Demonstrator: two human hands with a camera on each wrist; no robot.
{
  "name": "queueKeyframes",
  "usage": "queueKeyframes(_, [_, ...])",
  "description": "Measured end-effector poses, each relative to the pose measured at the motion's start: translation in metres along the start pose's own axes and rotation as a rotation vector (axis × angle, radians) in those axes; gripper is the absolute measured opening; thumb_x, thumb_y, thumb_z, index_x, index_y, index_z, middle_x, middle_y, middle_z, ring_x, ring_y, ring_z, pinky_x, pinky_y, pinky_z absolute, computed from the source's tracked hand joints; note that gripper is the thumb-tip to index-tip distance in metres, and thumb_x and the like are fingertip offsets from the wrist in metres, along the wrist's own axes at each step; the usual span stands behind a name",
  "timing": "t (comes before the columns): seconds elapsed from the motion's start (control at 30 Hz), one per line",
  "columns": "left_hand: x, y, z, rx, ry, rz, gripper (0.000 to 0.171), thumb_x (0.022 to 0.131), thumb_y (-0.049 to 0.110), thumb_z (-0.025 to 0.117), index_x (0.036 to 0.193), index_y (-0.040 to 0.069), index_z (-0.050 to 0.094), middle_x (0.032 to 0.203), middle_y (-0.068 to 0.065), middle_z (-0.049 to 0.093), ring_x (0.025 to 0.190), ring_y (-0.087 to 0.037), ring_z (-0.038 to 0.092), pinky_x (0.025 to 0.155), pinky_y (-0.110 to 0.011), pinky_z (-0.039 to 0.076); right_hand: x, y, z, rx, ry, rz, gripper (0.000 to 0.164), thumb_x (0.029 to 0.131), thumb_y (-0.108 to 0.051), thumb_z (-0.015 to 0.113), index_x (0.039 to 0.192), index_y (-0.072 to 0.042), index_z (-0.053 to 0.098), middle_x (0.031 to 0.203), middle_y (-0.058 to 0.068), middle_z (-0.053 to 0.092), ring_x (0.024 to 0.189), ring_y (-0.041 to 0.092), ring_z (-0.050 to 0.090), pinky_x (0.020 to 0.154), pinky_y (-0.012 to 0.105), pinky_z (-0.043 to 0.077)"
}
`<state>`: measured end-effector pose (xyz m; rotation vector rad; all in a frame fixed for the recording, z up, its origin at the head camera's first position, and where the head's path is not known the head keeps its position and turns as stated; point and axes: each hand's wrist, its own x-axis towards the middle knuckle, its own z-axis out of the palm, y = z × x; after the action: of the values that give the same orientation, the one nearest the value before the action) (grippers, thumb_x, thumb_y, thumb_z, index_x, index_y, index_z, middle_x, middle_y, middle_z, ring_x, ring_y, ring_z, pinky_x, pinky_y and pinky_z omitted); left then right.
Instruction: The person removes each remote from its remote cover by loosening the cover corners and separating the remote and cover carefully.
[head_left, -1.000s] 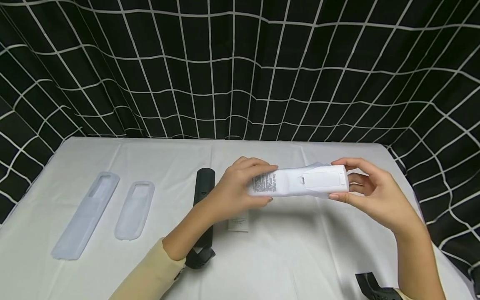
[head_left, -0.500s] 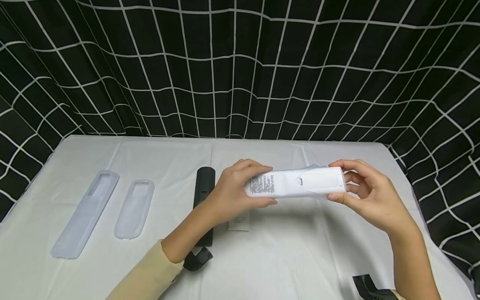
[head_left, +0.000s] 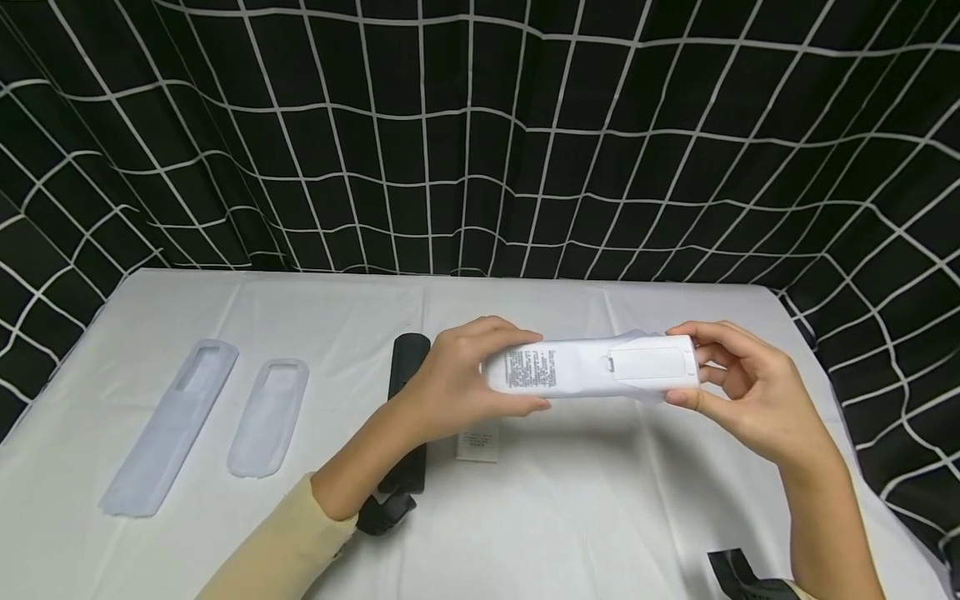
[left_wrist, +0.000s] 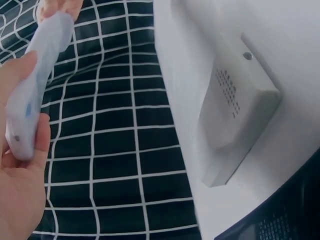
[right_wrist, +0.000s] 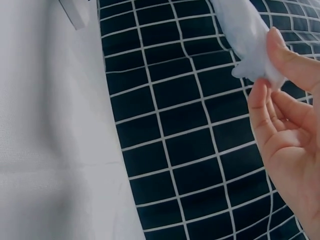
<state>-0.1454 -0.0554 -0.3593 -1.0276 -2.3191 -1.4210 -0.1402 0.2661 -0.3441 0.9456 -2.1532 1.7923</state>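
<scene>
A white remote control [head_left: 654,360] is held level above the table, its back with the battery lid turned up. A translucent silicone cover [head_left: 581,367] sheathes its left part, and the cover's loose edge flares near the battery lid. My left hand [head_left: 450,383] grips the covered left end between thumb and fingers, printed text showing just past the fingertips. At the bare right end, my right hand [head_left: 746,396] pinches the edges with thumb and index finger, the other fingers curled behind. In the right wrist view, cover folds [right_wrist: 245,69] bulge beside the fingertips.
A long silicone cover [head_left: 171,433] and a shorter one [head_left: 270,417] lie at the left on the white-clothed table [head_left: 570,517]. A black remote [head_left: 408,358] lies partly under my left forearm, beside a small white remote [head_left: 477,446]. A grid-patterned curtain [head_left: 480,150] surrounds the table.
My left hand has shifted slightly left, showing more of the printed text. The right hand and the remote's right end dipped left, then came back right. Both hands keep hold.
</scene>
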Motion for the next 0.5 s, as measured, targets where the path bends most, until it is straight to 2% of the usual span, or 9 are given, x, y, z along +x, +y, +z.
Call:
queueKeyframes(0.2, [-0.0020,-0.0028,-0.0018,-0.021,0.026,0.052,0.052,0.069,0.013,0.092,0.116,0.004,0.072,0.104,-0.002,0.069,0.085,-0.007,0.061,0.071,-0.020,0.053,0.0003,-0.0004,0.0004,-0.004,0.012,0.017,0.063,0.056,0.039,0.072,0.115,0.026,0.054,0.112,0.005,0.067,0.089,0.013,0.062,0.077,0.019,0.056])
queueKeyframes(0.5, [-0.0025,-0.0031,-0.0018,-0.011,0.039,0.099,0.053,0.067,0.012,0.093,0.114,0.001,0.073,0.106,-0.007,0.071,0.084,-0.011,0.064,0.069,-0.018,0.054,-0.0019,0.0061,-0.0011,0.086,0.033,-0.042,0.065,0.053,0.041,0.070,0.115,0.021,0.059,0.110,0.013,0.068,0.087,0.016,0.062,0.076,0.019,0.057])
